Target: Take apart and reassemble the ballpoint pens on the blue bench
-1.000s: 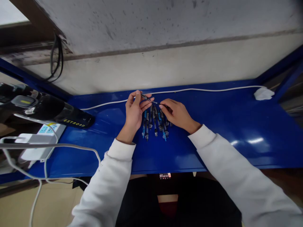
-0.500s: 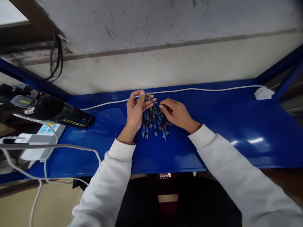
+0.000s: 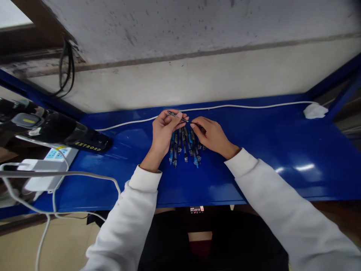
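Several blue and clear pens (image 3: pixel 184 148) lie side by side on the blue table (image 3: pixel 254 150), tips toward me. My left hand (image 3: pixel 163 130) is closed around a thin dark pen part (image 3: pixel 177 116) held just above the row. My right hand (image 3: pixel 211 136) pinches the other end of that part, fingers bent, resting over the far ends of the pens. The two hands almost touch above the pens. White sleeves cover both arms.
A white cable (image 3: pixel 248 107) runs along the back of the table to a white plug (image 3: pixel 314 111) at the right. At the left lie a black device (image 3: pixel 59 131), a white power strip (image 3: pixel 47 169) and loose cables (image 3: pixel 56 175). A wall stands behind.
My left hand has shifted slightly right and closed its fingers more tightly on the thin part, bringing it closer to my right hand. The right hand has barely moved.
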A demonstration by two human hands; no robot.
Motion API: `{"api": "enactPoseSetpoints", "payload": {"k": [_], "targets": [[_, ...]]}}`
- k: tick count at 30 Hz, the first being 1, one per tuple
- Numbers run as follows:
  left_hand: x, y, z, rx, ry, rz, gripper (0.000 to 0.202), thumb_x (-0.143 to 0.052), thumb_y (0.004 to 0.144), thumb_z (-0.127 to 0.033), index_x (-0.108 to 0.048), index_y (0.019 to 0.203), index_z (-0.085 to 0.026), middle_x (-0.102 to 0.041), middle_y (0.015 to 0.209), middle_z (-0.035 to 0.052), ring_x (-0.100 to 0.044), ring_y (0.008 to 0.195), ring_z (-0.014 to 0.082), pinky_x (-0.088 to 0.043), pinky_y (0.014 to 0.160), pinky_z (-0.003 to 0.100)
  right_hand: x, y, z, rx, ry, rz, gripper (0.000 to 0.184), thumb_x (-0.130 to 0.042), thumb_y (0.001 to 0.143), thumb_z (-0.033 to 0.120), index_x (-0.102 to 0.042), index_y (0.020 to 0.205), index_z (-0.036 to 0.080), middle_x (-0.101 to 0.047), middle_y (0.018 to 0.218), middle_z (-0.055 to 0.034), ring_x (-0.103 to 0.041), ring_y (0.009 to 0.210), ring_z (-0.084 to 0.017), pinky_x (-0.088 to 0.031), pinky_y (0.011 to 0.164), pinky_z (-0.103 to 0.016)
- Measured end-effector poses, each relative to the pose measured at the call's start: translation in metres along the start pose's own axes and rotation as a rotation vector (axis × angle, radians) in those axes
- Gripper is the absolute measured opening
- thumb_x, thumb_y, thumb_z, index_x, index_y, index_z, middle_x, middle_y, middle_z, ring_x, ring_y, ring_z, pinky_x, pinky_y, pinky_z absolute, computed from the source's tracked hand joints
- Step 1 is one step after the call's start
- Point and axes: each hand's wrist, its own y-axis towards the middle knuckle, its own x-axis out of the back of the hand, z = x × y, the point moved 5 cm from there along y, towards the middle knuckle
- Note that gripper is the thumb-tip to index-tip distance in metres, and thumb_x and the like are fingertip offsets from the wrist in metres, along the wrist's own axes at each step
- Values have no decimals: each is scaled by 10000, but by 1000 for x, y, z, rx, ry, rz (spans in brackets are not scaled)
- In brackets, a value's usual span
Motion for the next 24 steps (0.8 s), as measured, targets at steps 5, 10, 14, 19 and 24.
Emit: {"api": "enactPoseSetpoints", "payload": {"k": [5,10,14,19,24], "targets": [[-4,-2,4,-10,16,51,267,-976,892,-318,-793,1049,-204,-860,1049,82,-846,1071,242,-673,980,375,0,0,-1,11,14,-3,237,-515,1185,398,-688,1162,237,-792,1113,-87,-702,890,-242,-473,786,-371],[-7,-3,7,2,48,77,259,-998,849,-234,-804,1013,-190,-857,1052,88,-826,934,207,-653,980,381,-1,-1,-2,2,4,-4,263,-510,1188,431,-665,1092,242,-758,1017,-66,-656,823,-225,-440,742,-363],[-8,-2,7,-19,68,101,288,-1013,813,-213,-808,1015,-198,-853,1063,78,-800,900,190,-640,974,375,0,0,-1,-15,22,-17,285,-524,1184,453,-620,1013,246,-722,942,-48,-620,774,-213,-416,720,-362],[-8,-2,12,-18,126,128,233,-990,852,-302,-860,1024,-216,-822,926,38,-769,854,181,-639,920,347,2,0,0,-8,23,-29,291,-538,1177,446,-573,966,249,-694,902,-36,-598,754,-203,-396,707,-360],[-10,-2,16,9,158,157,222,-970,885,-372,-882,1006,-207,-839,1010,70,-766,875,192,-640,892,344,3,0,-1,-16,24,-38,297,-557,1165,456,-557,947,254,-686,873,-28,-585,728,-199,-401,693,-356]]}}
